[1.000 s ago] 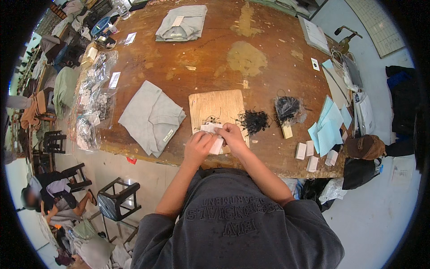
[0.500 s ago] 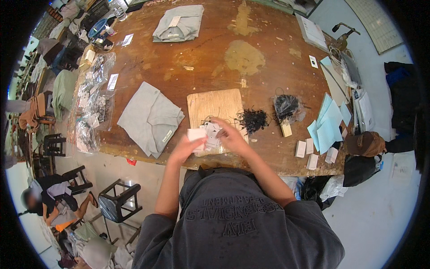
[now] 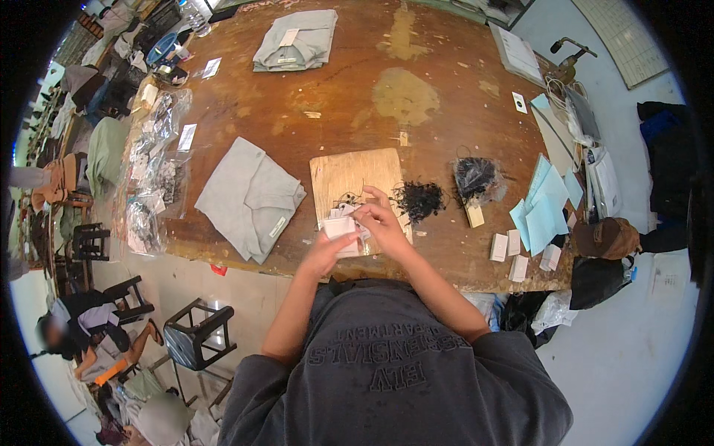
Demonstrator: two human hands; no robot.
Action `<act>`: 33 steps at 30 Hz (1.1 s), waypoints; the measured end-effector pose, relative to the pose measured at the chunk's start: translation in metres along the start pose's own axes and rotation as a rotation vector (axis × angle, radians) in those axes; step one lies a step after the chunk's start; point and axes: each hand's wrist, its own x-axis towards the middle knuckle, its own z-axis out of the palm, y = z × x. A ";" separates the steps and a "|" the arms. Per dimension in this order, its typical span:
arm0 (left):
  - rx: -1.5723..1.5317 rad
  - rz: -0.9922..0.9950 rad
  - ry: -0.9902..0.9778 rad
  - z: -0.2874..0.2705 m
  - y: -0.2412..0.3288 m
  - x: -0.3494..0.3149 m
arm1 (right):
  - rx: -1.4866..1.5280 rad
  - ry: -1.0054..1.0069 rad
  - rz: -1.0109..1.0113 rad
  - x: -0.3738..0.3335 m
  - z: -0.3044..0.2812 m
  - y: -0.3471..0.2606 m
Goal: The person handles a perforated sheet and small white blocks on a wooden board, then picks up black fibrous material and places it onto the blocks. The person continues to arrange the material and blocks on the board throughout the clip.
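My left hand [image 3: 321, 256] is closed around a stack of white card tags [image 3: 339, 227], its thumb lying across the front. Close against the stack's right side is my right hand [image 3: 385, 230], fingertips pinched at the cards' upper corner; whatever is between them is too small to make out. Beneath both hands lies a wooden board [image 3: 357, 167], with loose tags and thin black strings partly hidden by the hands. A tangled pile of black tag strings [image 3: 420, 201] sits at the board's right edge. Left of the board is a folded grey garment [image 3: 249, 197].
Small white card stacks [image 3: 518, 268] and light blue sheets [image 3: 545, 197] lie to the right, near a plastic bag of black strings [image 3: 476, 177]. Folded grey garments [image 3: 296, 41] rest farther back. Clear plastic bags [image 3: 152, 171] line the left edge; a black stool [image 3: 197, 334] stands below.
My right hand has come left and closed in on the card stack. My left hand has shifted slightly right and nearer to me, still holding the tags.
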 end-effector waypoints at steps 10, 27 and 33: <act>-0.140 -0.017 0.227 0.000 -0.017 0.002 | 0.609 0.362 0.297 0.017 -0.055 -0.009; 0.421 0.411 0.395 0.022 -0.003 0.006 | -0.365 0.085 -0.047 -0.002 0.005 -0.026; 0.555 0.515 0.428 0.029 0.002 0.004 | -0.386 0.095 -0.130 -0.002 0.007 -0.030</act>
